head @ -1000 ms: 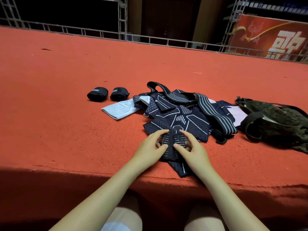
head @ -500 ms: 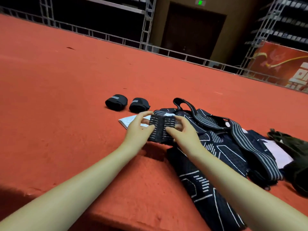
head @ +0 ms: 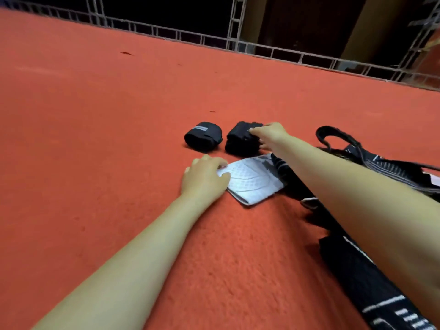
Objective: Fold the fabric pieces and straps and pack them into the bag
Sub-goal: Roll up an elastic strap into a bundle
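Observation:
My right hand (head: 270, 135) reaches far forward and grips a folded dark fabric piece (head: 240, 139) that sits on the red carpet beside a black rolled strap (head: 203, 136). Whether that piece lies on a second roll is hidden. My left hand (head: 204, 177) rests with relaxed fingers on the left edge of a flat white fabric piece (head: 252, 179). A pile of dark patterned fabric (head: 362, 277) stretches along the right under my right forearm, with a striped strap loop (head: 333, 136) behind it. The bag is out of view.
The red carpeted platform (head: 119, 139) spreads wide to the left and behind the items. A metal truss railing (head: 238, 44) runs along its far edge, with a dark space beyond it.
Both hands held the folded dark piece over the pile. My right hand has now carried it forward beside the black roll, and my left hand has let go and dropped onto the white piece.

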A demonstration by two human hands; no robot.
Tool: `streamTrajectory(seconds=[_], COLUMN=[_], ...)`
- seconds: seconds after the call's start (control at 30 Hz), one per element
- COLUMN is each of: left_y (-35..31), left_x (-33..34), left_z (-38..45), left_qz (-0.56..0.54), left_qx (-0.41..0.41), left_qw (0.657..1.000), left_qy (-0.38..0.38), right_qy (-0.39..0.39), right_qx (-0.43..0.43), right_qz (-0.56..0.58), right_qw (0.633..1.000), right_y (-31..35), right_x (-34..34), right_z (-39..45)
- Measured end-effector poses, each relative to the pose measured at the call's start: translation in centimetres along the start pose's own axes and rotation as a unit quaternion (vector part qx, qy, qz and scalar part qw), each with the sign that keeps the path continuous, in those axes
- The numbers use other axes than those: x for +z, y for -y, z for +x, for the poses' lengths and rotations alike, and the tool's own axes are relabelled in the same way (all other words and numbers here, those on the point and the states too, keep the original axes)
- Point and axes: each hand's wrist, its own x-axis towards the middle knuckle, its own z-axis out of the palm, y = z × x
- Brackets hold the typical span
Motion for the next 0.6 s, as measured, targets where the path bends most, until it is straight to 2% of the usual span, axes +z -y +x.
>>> streamTrajectory(seconds=[0.07,0.17,0.27,0.37,0.4,0.5,0.6], left_y=[0.2,-0.1,-1.3,-4.4,-5.8,-10.7,-15.3], left_x=[-0.1,-0.4,-0.7,-0.8,-0.7,-0.4,0.1], left_z=[0.0,-0.7,-2.3,-4.6,-5.4,-8.1,-11.0], left_qz=[0.001,0.004,-0.012,-0.047,-0.066,-0.137,-0.166], left_qx=[0.000,0.002,-0.011,-0.003,0.014,0.084,0.131], left_qw=[1.000,1.000,0.999,0.998,0.997,0.987,0.975], left_qy=[-0.004,-0.003,-0.031,-0.033,-0.023,0.020,0.069], right_qy=[-0.024,-0.074,-0.075,-0.113,-0.133,-0.197,-0.257], right_qx=[-0.028,-0.141,-0.253,-0.361,-0.362,-0.262,-0.200], right_qz=[-0.084,-0.162,-0.118,-0.128,-0.142,-0.172,-0.234], right_qw=[0.996,0.974,0.957,0.917,0.912,0.929,0.916], right_y=[-0.6,-0.5,0.0,-1.7,-3.1,-7.9,-12.9], right_x=[-0.2,-1.8,-5.4,-11.1,-13.3,-19.5,-24.3], right_z=[-0.1,-3.0,-8.3,-13.6,-14.8,-18.4,-21.7])
